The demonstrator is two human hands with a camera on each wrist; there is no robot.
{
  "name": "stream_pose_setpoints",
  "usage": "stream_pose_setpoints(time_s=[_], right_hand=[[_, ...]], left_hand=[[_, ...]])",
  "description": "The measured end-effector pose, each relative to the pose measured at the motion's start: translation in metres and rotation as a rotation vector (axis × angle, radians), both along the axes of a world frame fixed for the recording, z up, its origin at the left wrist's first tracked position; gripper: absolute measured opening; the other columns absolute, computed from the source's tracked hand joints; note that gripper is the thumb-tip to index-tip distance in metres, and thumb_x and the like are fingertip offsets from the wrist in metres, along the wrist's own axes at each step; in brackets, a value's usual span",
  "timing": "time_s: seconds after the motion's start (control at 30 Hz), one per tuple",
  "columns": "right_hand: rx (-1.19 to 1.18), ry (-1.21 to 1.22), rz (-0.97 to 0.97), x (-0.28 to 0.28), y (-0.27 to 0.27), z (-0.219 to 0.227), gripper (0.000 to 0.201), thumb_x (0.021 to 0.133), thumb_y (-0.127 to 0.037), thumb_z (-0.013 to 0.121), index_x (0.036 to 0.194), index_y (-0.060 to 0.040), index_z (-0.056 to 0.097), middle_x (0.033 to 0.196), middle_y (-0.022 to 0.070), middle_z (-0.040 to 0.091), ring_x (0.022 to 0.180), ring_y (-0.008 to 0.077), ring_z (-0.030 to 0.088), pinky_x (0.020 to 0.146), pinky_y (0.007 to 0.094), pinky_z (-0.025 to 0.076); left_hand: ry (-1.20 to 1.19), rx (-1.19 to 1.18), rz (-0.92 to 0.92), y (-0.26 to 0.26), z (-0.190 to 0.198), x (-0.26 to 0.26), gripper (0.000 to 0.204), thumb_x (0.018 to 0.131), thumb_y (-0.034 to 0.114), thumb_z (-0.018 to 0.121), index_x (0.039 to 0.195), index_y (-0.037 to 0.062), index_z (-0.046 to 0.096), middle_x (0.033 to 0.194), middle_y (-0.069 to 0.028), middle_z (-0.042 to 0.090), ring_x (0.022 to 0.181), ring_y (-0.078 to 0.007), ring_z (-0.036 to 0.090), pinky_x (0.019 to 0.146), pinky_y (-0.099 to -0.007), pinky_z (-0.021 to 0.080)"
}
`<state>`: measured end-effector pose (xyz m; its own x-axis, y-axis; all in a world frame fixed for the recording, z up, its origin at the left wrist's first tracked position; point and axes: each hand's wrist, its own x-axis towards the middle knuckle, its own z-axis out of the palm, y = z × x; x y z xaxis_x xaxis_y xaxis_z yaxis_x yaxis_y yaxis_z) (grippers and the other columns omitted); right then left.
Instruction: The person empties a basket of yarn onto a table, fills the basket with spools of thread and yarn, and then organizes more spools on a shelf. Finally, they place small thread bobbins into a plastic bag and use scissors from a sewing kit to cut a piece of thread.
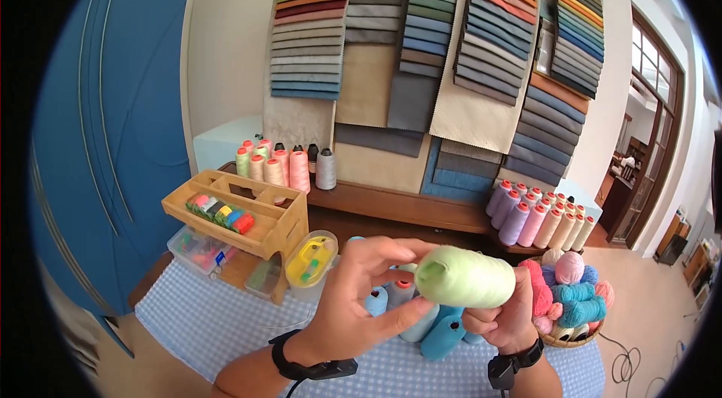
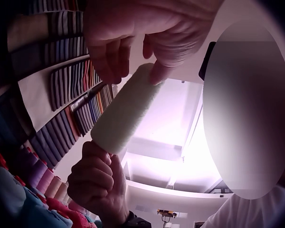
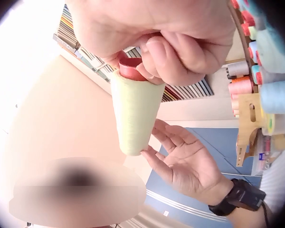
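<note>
A light green cone of thread is held up on its side between the two hands. My right hand grips its right end, and the red core shows by the curled fingers in the right wrist view. At the opposite end, my left hand is spread with relaxed fingers. Its thumb tip is right at that end's edge, as the left wrist view shows with the left hand above the cone. Below the hands, blue thread cones lie and stand on the checked cloth.
Left of the hands is a wooden organizer with small colored spools, beside a clear tub with yellow inside. A basket of yarn balls sits at right. Thread cones line the back shelf under hanging fabric swatches.
</note>
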<state>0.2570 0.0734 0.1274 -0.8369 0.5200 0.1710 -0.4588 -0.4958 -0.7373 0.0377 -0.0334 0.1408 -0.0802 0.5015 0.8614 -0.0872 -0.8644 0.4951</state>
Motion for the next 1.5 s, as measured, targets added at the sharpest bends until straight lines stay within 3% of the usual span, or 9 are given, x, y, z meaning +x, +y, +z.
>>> stream_pose_setpoints(time_s=[0.1, 0.23, 0.33, 0.63, 0.77, 0.83, 1.17, 1.37, 1.5], right_hand=[[0.012, 0.002, -0.027, 0.003, 0.005, -0.003, 0.054, 0.097, -0.046, 0.037, 0.119, -0.0027, 0.06, 0.052, -0.0078, 0.029, 0.04, 0.0054, 0.021, 0.038, 0.0235, 0.024], [0.101, -0.015, 0.001, 0.008, 0.011, -0.003, 0.053, 0.097, -0.046, 0.037, 0.115, -0.0025, 0.061, 0.051, -0.0085, 0.027, 0.039, 0.005, 0.02, 0.038, 0.0232, 0.023], [0.16, -0.13, -0.18, 0.015, 0.011, 0.001, 0.051, 0.098, -0.047, 0.038, 0.109, -0.0039, 0.062, 0.05, -0.0089, 0.026, 0.039, 0.005, 0.019, 0.038, 0.0231, 0.02], [0.172, -0.102, -0.379, 0.025, 0.009, 0.012, 0.043, 0.101, -0.044, 0.038, 0.1, -0.0078, 0.061, 0.054, -0.0098, 0.031, 0.04, 0.0033, 0.017, 0.038, 0.0212, 0.015], [0.22, -0.08, -0.344, 0.026, 0.015, 0.008, 0.042, 0.101, -0.044, 0.038, 0.1, -0.0079, 0.061, 0.054, -0.0098, 0.03, 0.04, 0.0035, 0.017, 0.039, 0.0213, 0.016], [0.109, -0.034, -0.304, 0.025, 0.02, 0.003, 0.042, 0.1, -0.044, 0.039, 0.099, -0.0083, 0.061, 0.053, -0.0097, 0.029, 0.04, 0.0041, 0.017, 0.038, 0.022, 0.017], [0.055, -0.111, -0.326, 0.025, 0.032, -0.006, 0.048, 0.094, -0.054, 0.044, 0.095, -0.0095, 0.061, 0.051, -0.0094, 0.029, 0.04, 0.006, 0.017, 0.039, 0.0225, 0.018], [0.079, -0.137, -0.371, 0.026, 0.03, -0.006, 0.048, 0.093, -0.055, 0.043, 0.096, -0.0104, 0.061, 0.054, -0.0078, 0.037, 0.041, 0.0064, 0.02, 0.039, 0.0221, 0.018], [0.111, -0.16, -0.437, 0.026, 0.028, -0.006, 0.049, 0.094, -0.056, 0.043, 0.099, -0.011, 0.062, 0.062, -0.0057, 0.046, 0.043, 0.0063, 0.024, 0.041, 0.0219, 0.02]], left_hand=[[0.136, 0.038, 0.152, -0.007, 0.001, 0.003, 0.043, 0.083, 0.001, 0.08, 0.119, 0.0059, 0.056, 0.129, -0.0222, 0.063, 0.115, -0.0286, 0.067, 0.095, -0.0438, 0.055], [0.366, 0.177, 0.388, -0.012, 0.01, 0.003, 0.038, 0.08, 0.007, 0.081, 0.113, 0.0062, 0.062, 0.128, -0.0188, 0.063, 0.11, -0.0356, 0.067, 0.094, -0.0408, 0.055], [0.425, 0.166, 0.449, -0.018, 0.016, 0.004, 0.032, 0.08, 0.008, 0.082, 0.107, 0.0054, 0.065, 0.126, -0.0183, 0.063, 0.109, -0.0341, 0.068, 0.093, -0.0394, 0.055], [0.32, 0.124, 0.364, -0.016, 0.014, -0.003, 0.023, 0.08, 0.007, 0.08, 0.099, 0.0043, 0.068, 0.123, -0.0157, 0.064, 0.108, -0.03, 0.069, 0.092, -0.0411, 0.056], [0.355, 0.128, 0.366, -0.015, 0.013, -0.003, 0.024, 0.08, 0.007, 0.079, 0.1, 0.0043, 0.068, 0.124, -0.0169, 0.064, 0.109, -0.0312, 0.069, 0.093, -0.041, 0.056], [0.445, 0.22, 0.375, -0.012, 0.014, -0.006, 0.029, 0.083, 0.008, 0.079, 0.106, 0.0028, 0.063, 0.126, -0.025, 0.062, 0.11, -0.0329, 0.067, 0.092, -0.0412, 0.057], [0.483, 0.187, 0.418, -0.022, 0.018, 0.005, 0.036, 0.082, 0.007, 0.079, 0.114, 0.0021, 0.063, 0.128, -0.0244, 0.063, 0.112, -0.0339, 0.068, 0.091, -0.0399, 0.056], [0.507, 0.139, 0.466, -0.025, 0.018, 0.008, 0.031, 0.081, 0.007, 0.079, 0.109, 0.0015, 0.068, 0.129, -0.0231, 0.061, 0.111, -0.0332, 0.068, 0.089, -0.0389, 0.056], [0.529, 0.107, 0.446, -0.024, 0.016, 0.01, 0.031, 0.084, 0.008, 0.076, 0.114, 0.0026, 0.069, 0.132, -0.018, 0.058, 0.115, -0.0288, 0.065, 0.082, -0.0334, 0.063]])
